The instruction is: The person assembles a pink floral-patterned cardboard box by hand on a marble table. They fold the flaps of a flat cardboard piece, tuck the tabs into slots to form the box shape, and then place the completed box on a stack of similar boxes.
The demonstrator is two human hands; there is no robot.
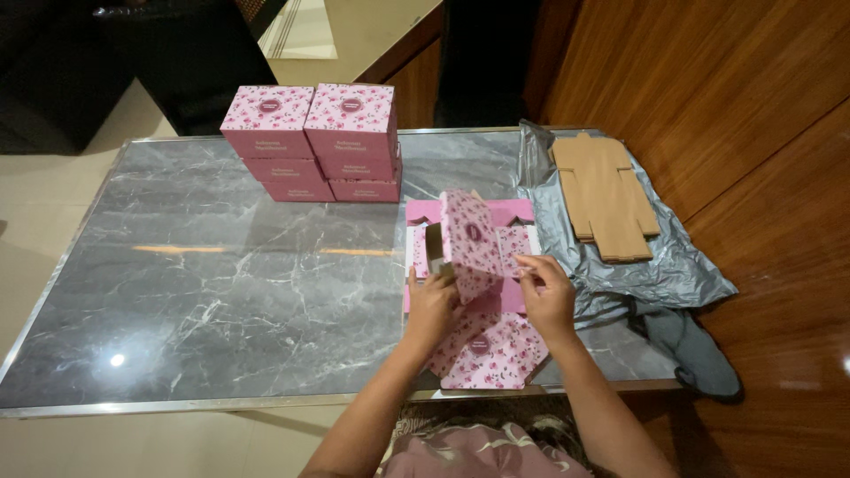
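Box: the half-folded box [469,243] you're working on is pink with small rose prints and a dark round badge on its face; its brown inside shows at the open left end.
Place: it stands tilted over a flat blank [487,350] of the same print, near the table [221,292] front edge.
Left hand [431,305]: your fingers are curled shut on the box's lower left corner.
Right hand [549,296]: your fingertips pinch a side flap.
Behind: finished boxes [314,142], stacked.
Right: brown blanks [606,195] on grey plastic [673,265].

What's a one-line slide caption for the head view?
Both hands fold a pink floral box on a grey marble table.
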